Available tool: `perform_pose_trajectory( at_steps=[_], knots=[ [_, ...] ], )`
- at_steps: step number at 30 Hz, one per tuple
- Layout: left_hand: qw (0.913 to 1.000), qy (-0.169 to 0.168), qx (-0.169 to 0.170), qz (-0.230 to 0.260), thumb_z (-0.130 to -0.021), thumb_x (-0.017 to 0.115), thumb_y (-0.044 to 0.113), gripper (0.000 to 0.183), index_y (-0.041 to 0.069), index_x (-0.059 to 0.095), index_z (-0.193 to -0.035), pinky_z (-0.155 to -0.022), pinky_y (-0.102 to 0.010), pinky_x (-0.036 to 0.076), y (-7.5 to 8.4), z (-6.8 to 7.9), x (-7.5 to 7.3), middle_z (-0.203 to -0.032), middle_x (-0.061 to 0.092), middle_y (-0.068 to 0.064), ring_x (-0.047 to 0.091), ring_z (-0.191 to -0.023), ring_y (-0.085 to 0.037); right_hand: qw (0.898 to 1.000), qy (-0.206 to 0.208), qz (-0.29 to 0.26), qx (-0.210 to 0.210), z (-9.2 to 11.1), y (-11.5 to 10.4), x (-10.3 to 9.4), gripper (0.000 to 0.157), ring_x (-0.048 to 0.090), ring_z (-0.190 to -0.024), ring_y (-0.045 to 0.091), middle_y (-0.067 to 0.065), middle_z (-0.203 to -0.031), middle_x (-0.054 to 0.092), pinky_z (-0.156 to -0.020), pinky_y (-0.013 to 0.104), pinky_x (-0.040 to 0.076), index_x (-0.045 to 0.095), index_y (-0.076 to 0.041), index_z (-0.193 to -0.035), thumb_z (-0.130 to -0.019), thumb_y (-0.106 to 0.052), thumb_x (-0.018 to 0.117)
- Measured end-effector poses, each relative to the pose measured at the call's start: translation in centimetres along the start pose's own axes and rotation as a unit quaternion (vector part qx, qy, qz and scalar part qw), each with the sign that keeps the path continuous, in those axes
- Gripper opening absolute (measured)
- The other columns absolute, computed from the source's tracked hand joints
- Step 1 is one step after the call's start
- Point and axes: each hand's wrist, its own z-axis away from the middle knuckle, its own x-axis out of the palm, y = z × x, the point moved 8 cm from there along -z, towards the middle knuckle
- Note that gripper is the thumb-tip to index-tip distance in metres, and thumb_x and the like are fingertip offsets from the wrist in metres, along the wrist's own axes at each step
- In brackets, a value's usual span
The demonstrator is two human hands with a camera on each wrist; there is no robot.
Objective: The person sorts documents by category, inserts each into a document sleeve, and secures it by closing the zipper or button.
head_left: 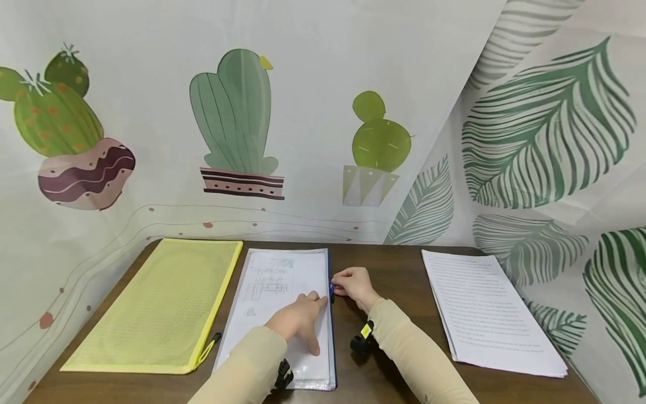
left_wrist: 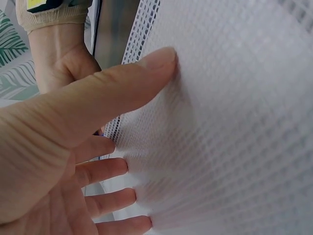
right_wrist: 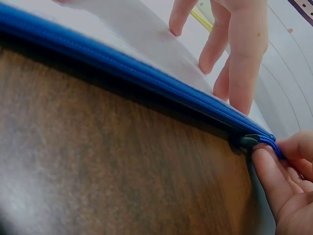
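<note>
A clear mesh zipper pouch (head_left: 312, 375) lies in the middle of the table, with a sheet bearing a line drawing (head_left: 267, 275) showing through it. Along its right side runs a blue zipper (right_wrist: 122, 68). My left hand (head_left: 303, 317) rests on the pouch, fingers spread, and the fingertips touch the mesh in the left wrist view. At the zipper edge, my right hand (head_left: 355, 286) pinches the zipper pull by its blue cord (right_wrist: 269, 142). Part of the pull is hidden between thumb and fingers.
To the left lies a yellow mesh zipper pouch (head_left: 156, 303) with a dark-tipped pull (head_left: 217, 337). A stack of printed paper (head_left: 489, 308) sits on the right of the brown table (head_left: 393, 269). Behind the table hangs a patterned cloth (head_left: 313, 112).
</note>
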Motion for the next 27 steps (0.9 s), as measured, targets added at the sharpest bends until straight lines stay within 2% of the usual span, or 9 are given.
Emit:
perform_pose_trajectory(
  at_steps=[10,18,27],
  knots=[
    [0.9999,0.005,0.016,-0.002,-0.049,0.092,0.035,0.114,0.011,0.036,-0.145,-0.096,-0.039,0.048,0.4,0.6,0.4,-0.136,0.043,-0.007,0.043,-0.118,-0.025,1.000,0.014,-0.021,-0.006,-0.2,0.4,-0.4,0.015,0.063,-0.056,0.011,0.013,-0.079,0.065,-0.060,0.028,0.058,0.065,0.015,-0.092,-0.080,0.006,0.065],
    [0.9993,0.019,0.029,-0.012,-0.047,0.093,0.036,0.113,0.009,0.040,-0.143,-0.097,-0.036,0.047,0.8,1.0,0.4,-0.133,0.045,-0.007,0.045,-0.114,-0.024,0.999,0.022,-0.024,-0.012,-0.5,0.2,-0.6,0.015,0.063,-0.057,0.011,0.012,-0.079,0.065,-0.060,0.027,0.058,0.065,0.015,-0.092,-0.080,0.006,0.065],
    [0.9993,0.012,0.022,-0.027,-0.048,0.092,0.037,0.108,0.011,0.043,-0.141,-0.097,-0.034,0.047,1.1,1.1,0.3,-0.132,0.045,-0.006,0.044,-0.112,-0.022,0.999,0.031,-0.025,-0.019,-0.9,-0.4,-0.8,0.017,0.063,-0.057,0.011,0.016,-0.083,0.066,-0.061,0.027,0.058,0.065,0.015,-0.095,-0.082,0.004,0.065]
  ],
)
